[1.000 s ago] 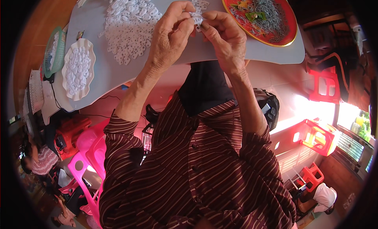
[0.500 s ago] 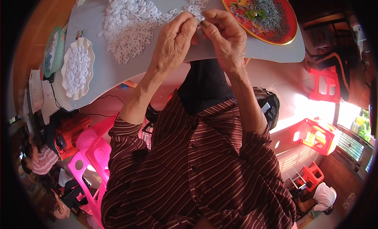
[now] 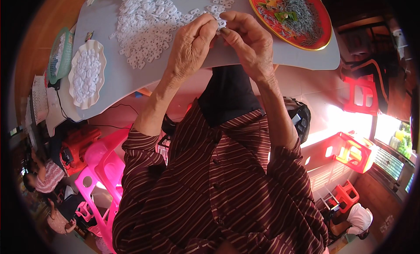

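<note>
My left hand (image 3: 190, 46) and my right hand (image 3: 253, 46) meet over the near edge of the grey table (image 3: 127, 81). Between their fingertips is a small white plastic piece (image 3: 222, 24) with a hole in it. The left thumb and forefinger pinch it from one side; the right thumb presses at its other side, with the right forefinger curled above. Fingers partly hide the piece. Just beyond the hands, a large heap of similar white pieces (image 3: 146, 29) spreads over the table. To the right, a round red tray (image 3: 302, 45) with a gold rim holds many thin grey metal pins (image 3: 302, 18).
A scalloped white dish (image 3: 101, 64) of white pieces lies at the table's left edge, beside a green basket (image 3: 65, 64). Pink chairs (image 3: 103, 179) stand lower left, red stools (image 3: 356, 153) at right. Other people (image 3: 50, 177) are in the background.
My hands stay together at nearly the same spot, with slight finger movement. More of the white piece shows between the fingertips. A background person at lower left has shifted.
</note>
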Demonstrator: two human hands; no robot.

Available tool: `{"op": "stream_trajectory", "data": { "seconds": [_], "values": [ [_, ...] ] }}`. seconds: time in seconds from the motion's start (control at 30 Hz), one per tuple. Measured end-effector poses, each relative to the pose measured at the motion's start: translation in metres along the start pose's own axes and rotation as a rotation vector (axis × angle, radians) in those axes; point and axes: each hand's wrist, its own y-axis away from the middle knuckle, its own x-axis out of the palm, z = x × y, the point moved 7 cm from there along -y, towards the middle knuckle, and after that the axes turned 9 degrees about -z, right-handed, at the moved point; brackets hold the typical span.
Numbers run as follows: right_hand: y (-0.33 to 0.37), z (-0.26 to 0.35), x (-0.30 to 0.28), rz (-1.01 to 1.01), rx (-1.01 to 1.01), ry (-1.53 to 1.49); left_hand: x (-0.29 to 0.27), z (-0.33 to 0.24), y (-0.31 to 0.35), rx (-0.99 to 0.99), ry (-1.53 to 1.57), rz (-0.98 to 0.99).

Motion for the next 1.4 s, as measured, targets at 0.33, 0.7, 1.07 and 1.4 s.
{"op": "stream_trajectory", "data": {
  "seconds": [0.33, 0.7, 1.07, 1.4],
  "values": [
    [0.0, -0.002, 0.008, 0.079, 0.008, -0.114, 0.001, 0.007, 0.0, -0.104, 0.129, 0.035],
    [0.002, -0.006, 0.005, 0.031, -0.126, 0.144, 0.002, 0.007, 0.002, 0.062, 0.083, 0.046],
    [0.006, 0.006, 0.008, 0.009, -0.198, 0.265, 0.003, 0.006, 0.004, 0.081, 0.058, 0.087],
    [0.009, 0.005, 0.006, 0.024, -0.176, 0.275, 0.005, 0.005, 0.005, 0.022, 0.084, 0.112]
  ]
}}
